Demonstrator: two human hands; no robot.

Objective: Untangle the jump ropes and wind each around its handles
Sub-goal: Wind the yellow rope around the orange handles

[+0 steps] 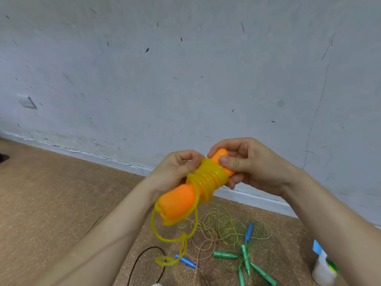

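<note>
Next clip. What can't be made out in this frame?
All head view.
The orange handles: middle covered by yellow rope coils, far end partly by the right hand.
The left hand: fingertips behind the coils.
The thin ropes: too fine to trace to their handles.
The black cord: runs off the bottom edge.
The white bottle: blurred, label unreadable.

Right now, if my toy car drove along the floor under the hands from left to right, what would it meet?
black cord → blue handle → green handles in the tangled ropes → white bottle
</note>
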